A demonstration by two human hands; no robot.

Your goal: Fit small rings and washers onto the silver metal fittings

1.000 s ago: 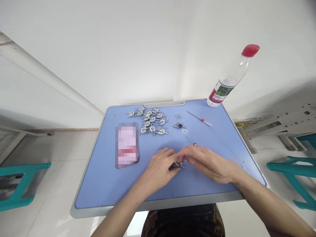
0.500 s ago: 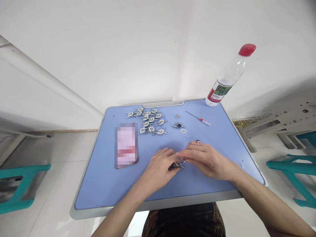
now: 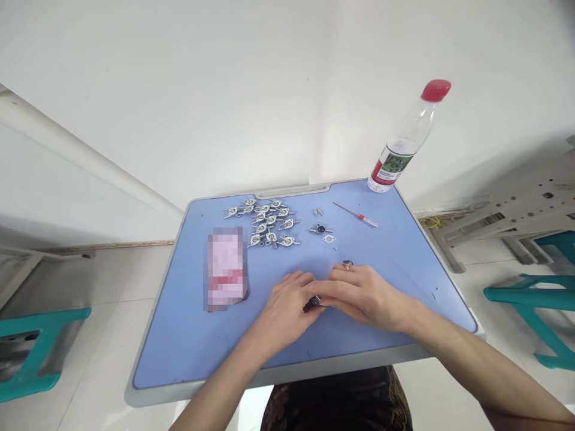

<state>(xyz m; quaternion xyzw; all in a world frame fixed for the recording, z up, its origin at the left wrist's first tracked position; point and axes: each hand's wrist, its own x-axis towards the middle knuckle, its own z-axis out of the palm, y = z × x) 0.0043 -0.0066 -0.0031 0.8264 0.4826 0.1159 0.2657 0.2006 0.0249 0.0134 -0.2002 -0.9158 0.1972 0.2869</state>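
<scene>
My left hand [image 3: 290,308] is closed around a small metal valve [image 3: 315,300], dark on its left side, just above the near middle of the table. My right hand [image 3: 362,293], with a ring on one finger, is pressed against the valve from the right. Its fingers are bent together over the part and cover most of it. Beyond my hands lies a similar valve with a round black centre [image 3: 320,228]. A flat silver plate with a hole [image 3: 329,239] rests beside it, and a tiny pale piece [image 3: 335,248] lies nearer to me.
Several silver valves [image 3: 270,220] lie clustered at the back left of the blue table [image 3: 179,341]. A blurred pink rectangular item [image 3: 226,269] is left of my hands. A screwdriver [image 3: 362,216], small metal pins [image 3: 318,212] and a red-capped bottle [image 3: 390,161] are on the back right.
My right hand has moved left, its fingers now over the valve and covering its right end. The view has shifted slightly. The left hand keeps its hold.
</scene>
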